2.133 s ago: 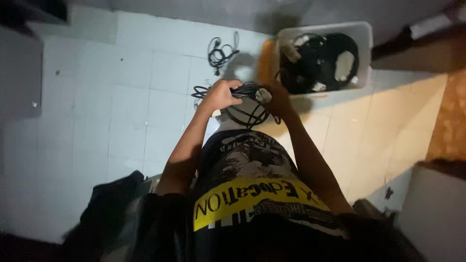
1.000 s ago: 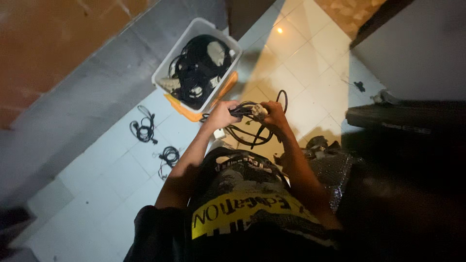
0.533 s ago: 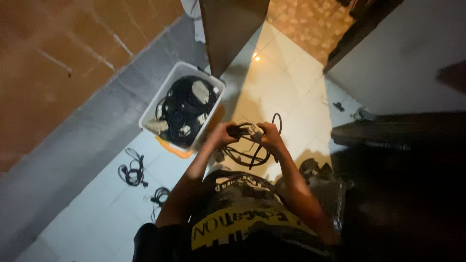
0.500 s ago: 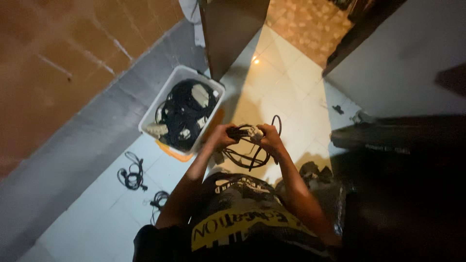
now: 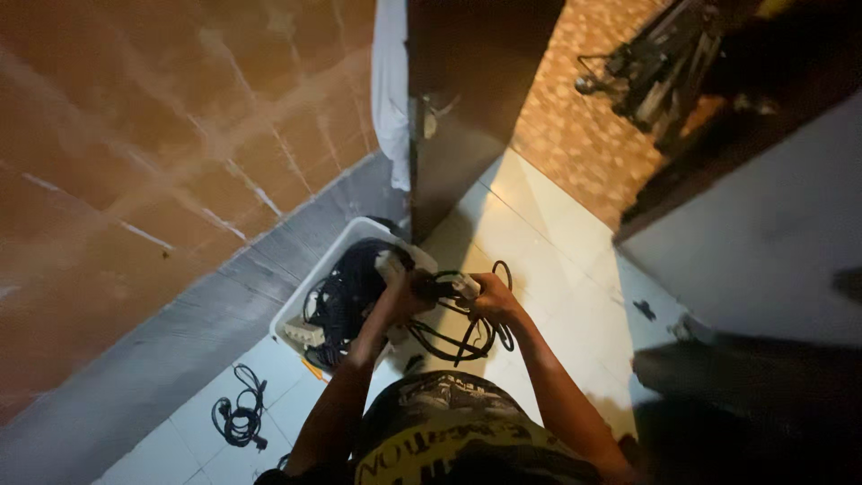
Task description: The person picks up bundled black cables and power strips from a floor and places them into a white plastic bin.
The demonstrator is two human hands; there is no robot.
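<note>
Both my hands hold a coiled black cable point(image 5: 453, 337) in front of my chest. My left hand point(image 5: 406, 296) grips the left side of the coil, above the bin's near edge. A pale plug end sticks out of my right hand point(image 5: 491, 299), which grips the coil's right side. Loops of the cable hang down between my forearms. A white plastic bin point(image 5: 355, 241) full of dark cables and pale plugs stands on the floor just left of my hands.
A small black cord bundle point(image 5: 240, 417) lies on the white floor tiles at lower left. An orange wall point(image 5: 162, 162) rises on the left. A dark door point(image 5: 467, 99) stands ahead, with patterned brown flooring point(image 5: 575, 135) beyond. A dark object point(image 5: 745, 395) sits at right.
The view has swung and tilted upward, so the wall and doorway now fill the top. The bin has shifted toward the centre. My hands still hold the coiled cable, now closer to the bin.
</note>
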